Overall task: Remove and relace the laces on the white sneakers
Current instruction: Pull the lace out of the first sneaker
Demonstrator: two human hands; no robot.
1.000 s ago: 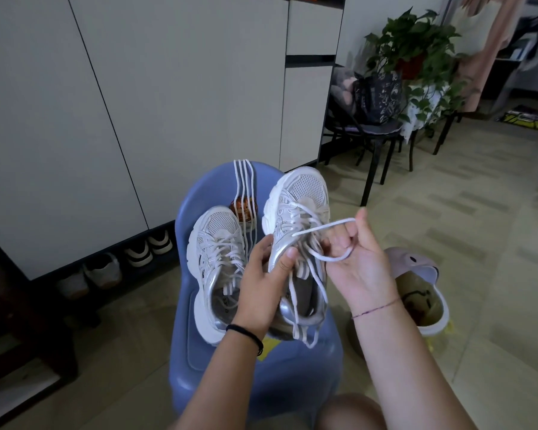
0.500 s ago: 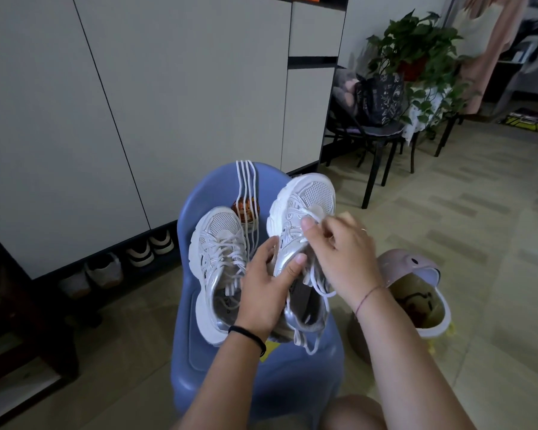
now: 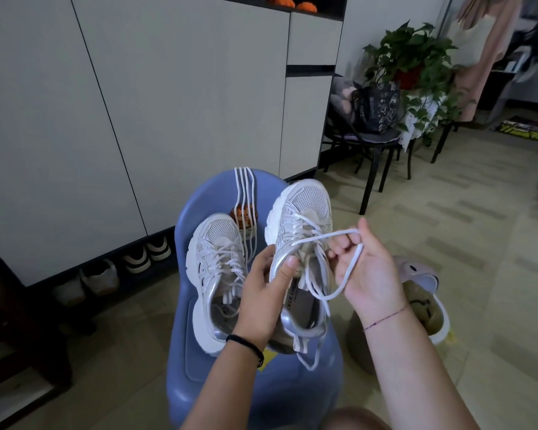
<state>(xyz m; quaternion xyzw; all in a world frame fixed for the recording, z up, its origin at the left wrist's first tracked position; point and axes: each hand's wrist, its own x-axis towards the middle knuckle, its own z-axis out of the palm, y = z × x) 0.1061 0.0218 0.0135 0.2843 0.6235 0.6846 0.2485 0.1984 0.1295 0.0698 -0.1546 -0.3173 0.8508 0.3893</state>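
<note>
Where the right hand (image 3: 364, 268) closes at centre-right of the frame, its curled fingers pinch a white lace (image 3: 316, 238) drawn out into a long loop. One strand runs left to an upper eyelet, and the other sags below the palm and returns to the shoe opening. The left hand (image 3: 264, 290), just left of centre, is clamped on the held sneaker (image 3: 305, 209), with the thumb pressed on the silver side panel and the fingers wrapped underneath. This sneaker sits at frame centre, toe toward the top edge and heel low; whether the heel touches the seat cannot be told. Lace crossings remain threaded near its toe. The second sneaker (image 3: 218, 243) lies on the seat of the blue chair (image 3: 205, 352), just left of the left hand, toe upward, with laces crossed over its tongue. A spare lace (image 3: 244, 193) hangs over the chair back in parallel strands — upper centre. Behind the chair stands a pale cabinet (image 3: 168, 103), with shoes (image 3: 143, 256) in the gap beneath it at left. A slipper (image 3: 429, 305) lies on the floor at lower right. A black chair (image 3: 373, 169) and a plant (image 3: 410, 57) occupy the upper right.
</note>
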